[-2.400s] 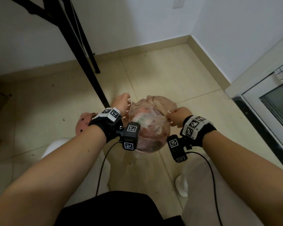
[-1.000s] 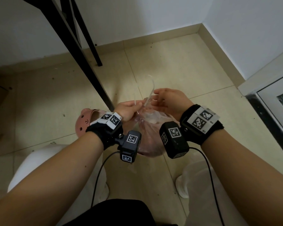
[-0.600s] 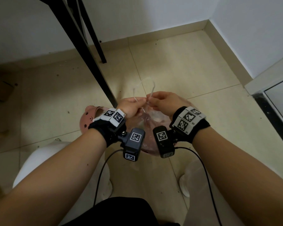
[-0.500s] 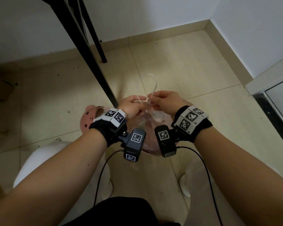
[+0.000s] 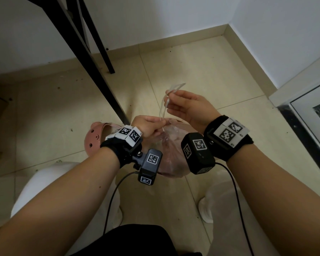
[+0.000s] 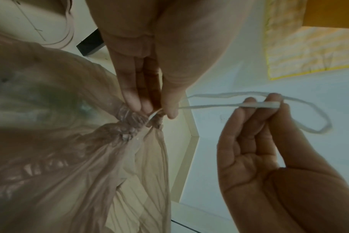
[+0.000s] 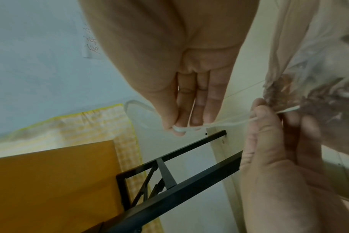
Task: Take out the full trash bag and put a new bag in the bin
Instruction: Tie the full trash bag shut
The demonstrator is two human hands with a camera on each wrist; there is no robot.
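The full trash bag (image 5: 169, 152) hangs between the person's wrists above the tiled floor (image 5: 201, 67), its mouth already gathered into a tight pucker, so the bag appears to be out of the bin and mostly cinched. No bin is clearly identifiable in any view, and no new bag shows either. By my reading, what is left is to knot or finish pulling the drawstring (image 6: 225, 104), carry the bag off, and line the bin afresh, which puts the task somewhere in its first half.

The left hand (image 5: 149, 124) sits low at the puckered neck (image 6: 130, 121) of the bag, thumb and fingertips (image 6: 133, 100) closed in a pinch right where the white cord leaves the plastic. The right hand (image 5: 188, 108) is raised above and slightly beyond it, palm turned toward the person, thumb and forefinger pinching the drawstring's two strands with the loop end sticking out past the fingers; its other fingers are loosely curled. The cord runs between the two hands without much slack.

A black metal table leg (image 5: 92, 67) slants down to the floor just left of the bag, and a pink slipper (image 5: 96, 139) lies by the left wrist.
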